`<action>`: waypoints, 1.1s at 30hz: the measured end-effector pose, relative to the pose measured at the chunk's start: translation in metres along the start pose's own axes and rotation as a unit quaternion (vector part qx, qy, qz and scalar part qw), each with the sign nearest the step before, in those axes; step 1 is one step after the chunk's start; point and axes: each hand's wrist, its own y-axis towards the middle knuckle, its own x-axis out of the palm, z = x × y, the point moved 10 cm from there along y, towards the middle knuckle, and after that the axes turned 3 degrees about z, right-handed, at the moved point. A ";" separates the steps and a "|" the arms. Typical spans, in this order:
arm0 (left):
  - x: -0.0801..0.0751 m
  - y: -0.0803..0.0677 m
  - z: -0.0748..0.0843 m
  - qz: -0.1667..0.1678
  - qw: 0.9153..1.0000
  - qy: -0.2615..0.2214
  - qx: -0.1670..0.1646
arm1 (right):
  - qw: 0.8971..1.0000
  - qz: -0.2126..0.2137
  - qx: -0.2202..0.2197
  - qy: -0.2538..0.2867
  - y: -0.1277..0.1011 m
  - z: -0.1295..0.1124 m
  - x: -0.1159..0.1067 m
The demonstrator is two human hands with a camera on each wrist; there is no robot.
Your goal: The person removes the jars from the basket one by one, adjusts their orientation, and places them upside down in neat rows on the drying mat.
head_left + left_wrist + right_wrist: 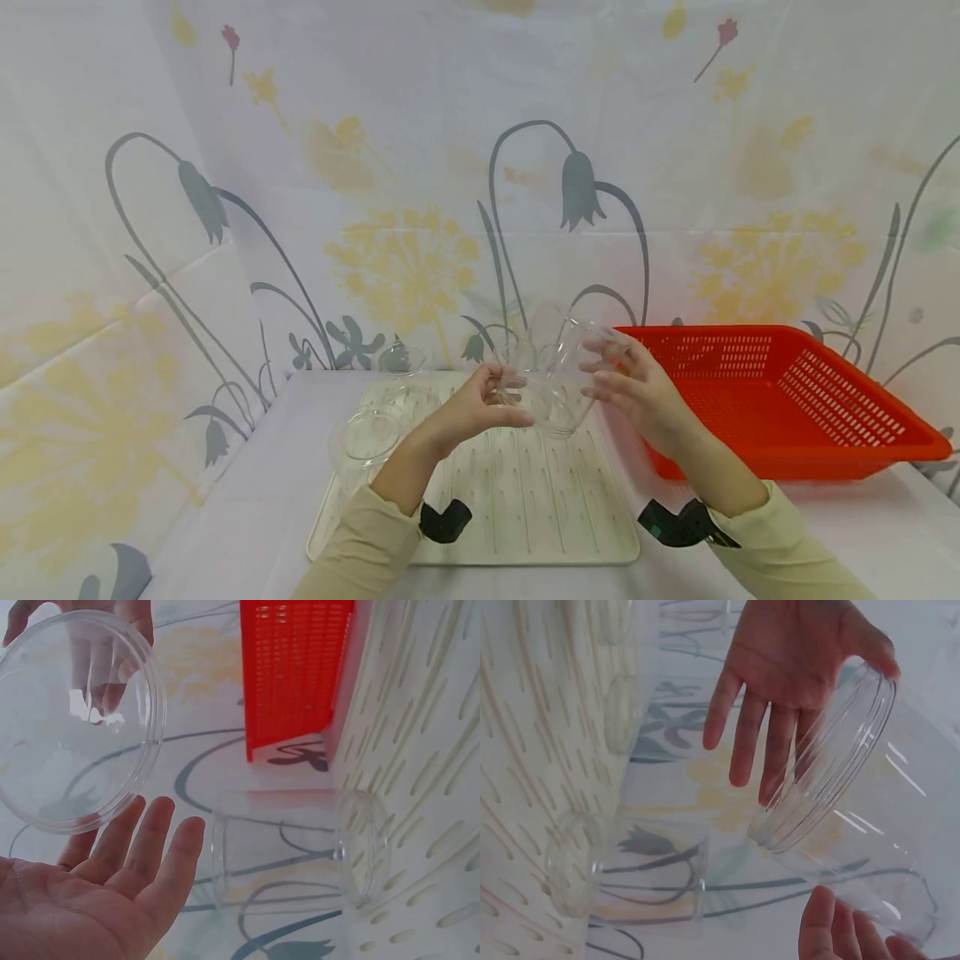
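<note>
A clear plastic jar (566,375) is held tilted in the air above the tray, its ridged rim (840,765) towards my left hand (476,408). The left thumb touches the rim in the right wrist view, while the fingers stay fairly straight and spread beside the mouth. My right hand (645,396) holds the jar's other end; its fingertips (825,926) lie along the wall. The right thumb's contact is unclear. Another clear jar (292,851) stands upright on the ribbed cream tray (517,500), and further jars (371,437) stand at the tray's left.
To the right sits a red perforated basket (757,408), close beside the tray. Behind the white-covered table (247,500) hangs a flower-patterned cloth (420,167). The transparent jars at the left partly blend into the background.
</note>
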 end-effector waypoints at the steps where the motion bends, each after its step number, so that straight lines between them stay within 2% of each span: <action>1: 0.000 0.000 0.000 0.004 1.000 0.001 0.001 | 1.000 -0.010 0.000 -0.020 0.001 0.000 0.002; 4: -0.002 -0.001 0.001 0.018 1.000 0.016 -0.001 | 0.997 -0.034 0.001 -0.069 0.003 0.001 0.006; 6: -0.004 -0.002 0.001 0.026 0.999 0.030 -0.003 | 0.996 -0.041 0.000 -0.078 0.005 0.001 0.008; 12: -0.013 -0.007 0.006 0.055 0.997 0.047 0.007 | 0.995 -0.021 0.010 -0.100 0.004 0.003 0.005; 18: -0.030 -0.018 0.018 0.092 0.994 0.038 0.033 | 0.991 0.000 0.024 -0.133 0.002 0.009 0.001; 24: -0.049 -0.029 0.024 0.120 0.991 0.033 0.056 | 0.983 0.014 0.051 -0.174 -0.003 0.023 -0.001; 29: -0.066 -0.037 0.024 0.145 0.987 0.034 0.054 | 0.978 0.012 0.056 -0.201 -0.006 0.033 0.001; 33: -0.077 -0.045 0.024 0.160 0.985 0.035 0.046 | 0.978 0.001 0.060 -0.200 -0.008 0.043 0.005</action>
